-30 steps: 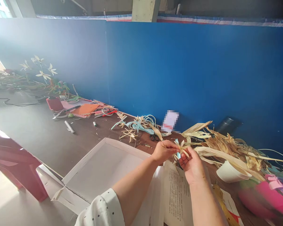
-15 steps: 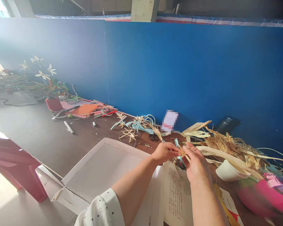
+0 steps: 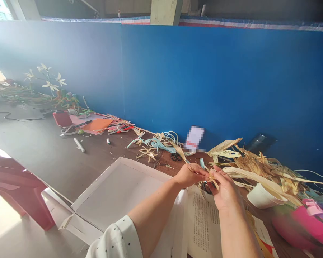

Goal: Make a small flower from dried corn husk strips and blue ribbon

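Observation:
Between my two hands is a small star-shaped flower of dried corn husk [image 3: 210,176], its pale petals spread. My left hand [image 3: 191,174] pinches it from the left with thumb and fingertips. From the right, my right hand [image 3: 224,184] closes thumb and fingers on the same flower. Just under my fingers, a pair of scissors [image 3: 206,187] shows in part, beside a strip of light blue material [image 3: 202,163]. Below the hands lies a printed sheet [image 3: 201,222]. Similar husk flowers [image 3: 148,153] lie on the table to the left.
A shallow white box lid [image 3: 118,190] lies on the brown table, left of the sheet. Dried corn husks [image 3: 258,165] and a white paper cup [image 3: 265,196] are on the right, near a pink object [image 3: 307,222]. Black-handled scissors [image 3: 176,157] and a phone [image 3: 194,138] stand behind.
The husk flower has turned slightly between my fingers, so more of its petals face me. Both hands have shifted very slightly to the right in view.

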`<move>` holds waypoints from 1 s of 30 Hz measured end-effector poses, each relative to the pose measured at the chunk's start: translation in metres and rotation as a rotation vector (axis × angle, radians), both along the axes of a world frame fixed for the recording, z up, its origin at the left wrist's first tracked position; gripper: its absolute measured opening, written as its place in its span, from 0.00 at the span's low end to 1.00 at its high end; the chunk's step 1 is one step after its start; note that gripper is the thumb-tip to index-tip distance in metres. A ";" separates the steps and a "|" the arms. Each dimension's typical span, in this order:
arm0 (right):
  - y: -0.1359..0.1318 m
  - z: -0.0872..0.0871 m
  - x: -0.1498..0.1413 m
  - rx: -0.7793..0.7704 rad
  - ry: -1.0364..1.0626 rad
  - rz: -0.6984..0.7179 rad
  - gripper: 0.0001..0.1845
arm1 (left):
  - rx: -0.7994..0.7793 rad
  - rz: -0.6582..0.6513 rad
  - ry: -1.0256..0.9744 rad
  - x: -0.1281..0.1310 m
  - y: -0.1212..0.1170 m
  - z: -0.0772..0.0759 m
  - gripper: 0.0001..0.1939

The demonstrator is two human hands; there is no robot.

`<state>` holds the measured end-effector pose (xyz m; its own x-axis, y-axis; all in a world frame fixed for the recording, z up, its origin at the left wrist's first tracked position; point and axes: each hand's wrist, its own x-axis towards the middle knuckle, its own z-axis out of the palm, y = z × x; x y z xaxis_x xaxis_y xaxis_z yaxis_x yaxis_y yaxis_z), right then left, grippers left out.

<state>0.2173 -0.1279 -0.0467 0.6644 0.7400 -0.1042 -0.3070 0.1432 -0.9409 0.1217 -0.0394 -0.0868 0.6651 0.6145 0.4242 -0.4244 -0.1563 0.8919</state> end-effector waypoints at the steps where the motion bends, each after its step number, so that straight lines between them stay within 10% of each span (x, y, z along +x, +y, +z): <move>1: 0.000 0.001 0.000 0.002 0.011 -0.003 0.23 | 0.000 0.004 0.000 0.000 0.000 0.000 0.20; 11: -0.007 0.001 0.002 0.159 0.141 0.085 0.24 | -0.229 0.071 -0.080 -0.005 -0.003 0.014 0.20; 19: -0.004 -0.016 -0.004 0.039 -0.348 0.048 0.22 | -0.405 0.013 -0.163 -0.009 -0.002 0.016 0.15; 30: 0.004 -0.031 0.005 0.118 -0.179 0.066 0.23 | -0.365 -0.011 -0.120 -0.006 0.000 0.008 0.17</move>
<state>0.2227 -0.1239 -0.0780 0.6146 0.7824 0.1007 -0.1490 0.2405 -0.9591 0.1162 -0.0393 -0.0783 0.6316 0.7325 0.2539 -0.5292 0.1680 0.8317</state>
